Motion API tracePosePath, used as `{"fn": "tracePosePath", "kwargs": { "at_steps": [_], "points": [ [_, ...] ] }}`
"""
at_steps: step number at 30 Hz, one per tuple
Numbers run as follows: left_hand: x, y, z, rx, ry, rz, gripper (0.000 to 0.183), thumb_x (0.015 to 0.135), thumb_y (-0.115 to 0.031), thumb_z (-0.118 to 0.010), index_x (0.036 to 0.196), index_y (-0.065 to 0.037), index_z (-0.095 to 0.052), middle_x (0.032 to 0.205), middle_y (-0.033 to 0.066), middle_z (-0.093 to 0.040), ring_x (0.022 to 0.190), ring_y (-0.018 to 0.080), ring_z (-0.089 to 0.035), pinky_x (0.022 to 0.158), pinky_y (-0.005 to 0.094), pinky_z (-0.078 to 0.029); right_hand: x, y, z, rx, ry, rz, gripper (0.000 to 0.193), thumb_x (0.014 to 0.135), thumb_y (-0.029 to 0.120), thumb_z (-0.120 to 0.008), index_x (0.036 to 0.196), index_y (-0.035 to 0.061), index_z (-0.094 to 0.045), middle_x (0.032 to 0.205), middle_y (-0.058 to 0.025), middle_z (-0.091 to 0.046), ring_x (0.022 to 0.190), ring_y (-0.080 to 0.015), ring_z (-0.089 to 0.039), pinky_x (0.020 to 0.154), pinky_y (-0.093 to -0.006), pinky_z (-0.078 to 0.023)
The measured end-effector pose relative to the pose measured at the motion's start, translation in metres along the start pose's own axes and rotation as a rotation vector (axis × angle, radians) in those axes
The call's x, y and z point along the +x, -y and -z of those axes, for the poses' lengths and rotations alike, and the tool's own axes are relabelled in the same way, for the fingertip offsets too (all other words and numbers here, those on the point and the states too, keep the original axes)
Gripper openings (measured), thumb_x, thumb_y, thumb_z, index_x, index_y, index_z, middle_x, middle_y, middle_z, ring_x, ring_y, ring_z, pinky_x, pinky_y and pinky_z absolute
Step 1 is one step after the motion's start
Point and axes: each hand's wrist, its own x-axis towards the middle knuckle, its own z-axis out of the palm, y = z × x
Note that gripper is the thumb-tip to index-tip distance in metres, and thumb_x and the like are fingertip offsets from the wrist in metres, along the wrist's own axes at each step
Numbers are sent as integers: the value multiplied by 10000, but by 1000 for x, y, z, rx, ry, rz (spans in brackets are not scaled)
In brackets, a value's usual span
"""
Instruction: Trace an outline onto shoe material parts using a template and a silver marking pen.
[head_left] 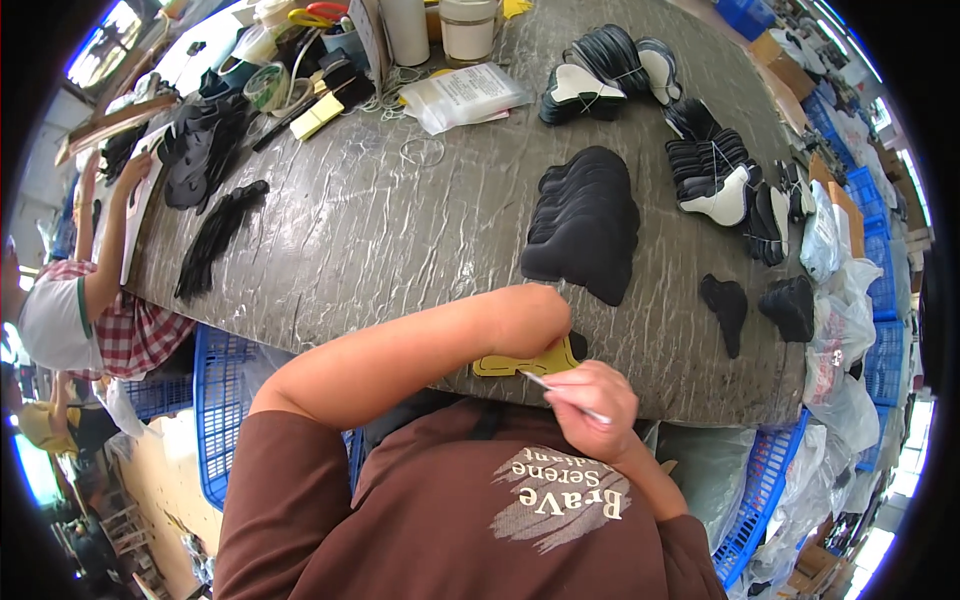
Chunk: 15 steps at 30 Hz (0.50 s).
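At the table's near edge lies a yellow template (495, 366) with dark slots along its border. A bit of a black piece (578, 346) shows beside it. My left hand (535, 315) is bent down over the template and holds it against the table, its fingertips mostly hidden. My right hand (597, 400) is closed around a thin white pen (538, 380), whose tip reaches the template's lower edge. Just beyond my hands, a fanned stack of black padded pieces (583, 215) lies on the table.
Tied bundles of black and white pieces (710, 165) lie at the back right, two black pieces (725, 312) nearer. Farther left are loose black strips (215, 240), a plastic packet (465, 97) and cups (468, 30). Blue crates (222, 420) stand below the table. Another person (75, 310) works at the left.
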Motion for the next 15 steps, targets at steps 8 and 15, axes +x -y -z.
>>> {"fn": "tracePosePath", "kwargs": {
  "at_steps": [8, 15],
  "points": [
    [2, -1, 6, -67, 36, 12, 124, 692, -110, -666, 789, -72, -733, 807, 170, -698, 783, 353, -677, 711, 422, -529, 1, -4, -32, -47, 185, -125, 188, 746, -8, -746, 885, 54, -636, 865, -109, -714, 733, -288, -695, 641, -371, -540],
    [2, 0, 5, -77, 52, 28, 141, 675, -105, -676, 795, -65, -738, 807, 176, -698, 780, 356, -676, 711, 420, -529, 4, -4, -42, -81, 174, -154, 181, 752, -28, -729, 888, 43, -633, 853, -117, -709, 741, -296, -695, 658, -362, -549]
  ]
}}
